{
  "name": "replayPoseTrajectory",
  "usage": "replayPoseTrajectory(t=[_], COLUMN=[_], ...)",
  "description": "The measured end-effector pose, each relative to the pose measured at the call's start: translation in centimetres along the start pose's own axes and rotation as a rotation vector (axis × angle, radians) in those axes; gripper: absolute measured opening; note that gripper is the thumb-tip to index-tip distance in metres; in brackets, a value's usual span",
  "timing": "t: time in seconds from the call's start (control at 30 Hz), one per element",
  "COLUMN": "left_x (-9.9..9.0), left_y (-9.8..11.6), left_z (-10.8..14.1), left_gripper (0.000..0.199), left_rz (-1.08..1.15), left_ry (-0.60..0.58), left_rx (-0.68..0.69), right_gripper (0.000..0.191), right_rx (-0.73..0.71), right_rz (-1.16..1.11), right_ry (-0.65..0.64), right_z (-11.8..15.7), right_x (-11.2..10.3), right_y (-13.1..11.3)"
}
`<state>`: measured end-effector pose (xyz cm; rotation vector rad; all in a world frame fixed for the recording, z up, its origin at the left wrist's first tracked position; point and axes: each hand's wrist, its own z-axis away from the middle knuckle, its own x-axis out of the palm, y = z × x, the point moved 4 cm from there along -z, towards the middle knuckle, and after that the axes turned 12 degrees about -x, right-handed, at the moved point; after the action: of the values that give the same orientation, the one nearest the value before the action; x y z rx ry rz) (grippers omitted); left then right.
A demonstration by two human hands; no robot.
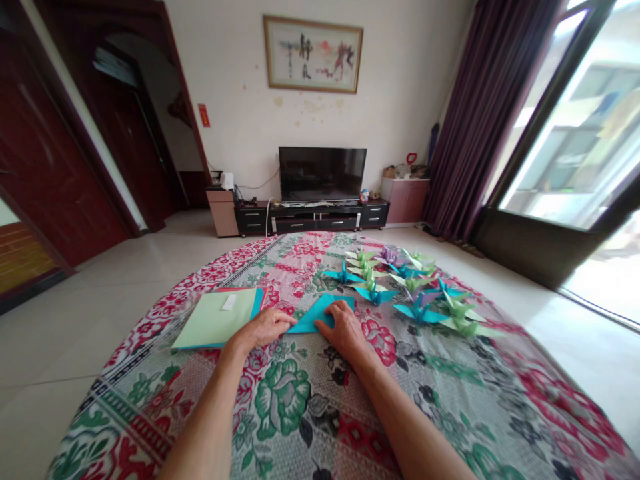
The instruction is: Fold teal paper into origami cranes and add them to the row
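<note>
A sheet of blue origami paper, folded into a slanted shape, lies on the patterned tablecloth before me. At its left corner, my left hand pinches the paper, fingers close together. My right hand is on the right part of the sheet, its fingers bent over the paper and its thumb against the near side. What lies under the right fingers is hidden. Just left of my left hand is a stack of square paper, pale green on top with blue and red edges showing. A small white slip rests on it.
Several folded paper cranes, among them a blue crane and a green crane, stand in rows to the right on the round table's floral cloth. Beyond the table are a television on a low cabinet and a purple curtain.
</note>
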<state>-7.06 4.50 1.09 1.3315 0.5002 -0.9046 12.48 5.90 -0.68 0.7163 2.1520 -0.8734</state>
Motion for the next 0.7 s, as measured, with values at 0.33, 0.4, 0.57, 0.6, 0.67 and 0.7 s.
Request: replayPoseTrajectory(t=[0.33,0.4,0.57,0.6,0.67,0.7], left_x=[0.49,0.59,0.51,0.5,0.5,0.51], left_y=[0.09,0.0,0.42,0.5,0.57,0.58], left_z=[0.04,-0.06,-0.16,-0.19,-0.25,-0.27], left_gripper=[0.036,0.037,0.045,0.044,0.044,0.045], left_rz=[-0.047,-0.059,-0.179,-0.204,-0.227,-0.225], left_ry=[0.094,0.09,0.057,0.045,0.022,0.016], left_rx=[-0.103,-0.071,0.02,0.023,0.021,0.019], right_gripper=[0.022,0.023,0.027,0.028,0.031,0.032], right_rx=[-0.006,-0.014,-0.024,-0.025,-0.03,-0.029], right_rz=[0.01,0.031,0.11,0.108,0.099,0.098], right_ry=[0.006,-0.005,-0.036,-0.042,-0.052,-0.059], right_z=[0.02,0.04,0.08,0.11,0.18,0.24], right_x=[0.07,-0.07,-0.52,-0.59,-0.71,-0.78], right_y=[0.07,-0.09,-0.4,-0.39,-0.28,-0.19])
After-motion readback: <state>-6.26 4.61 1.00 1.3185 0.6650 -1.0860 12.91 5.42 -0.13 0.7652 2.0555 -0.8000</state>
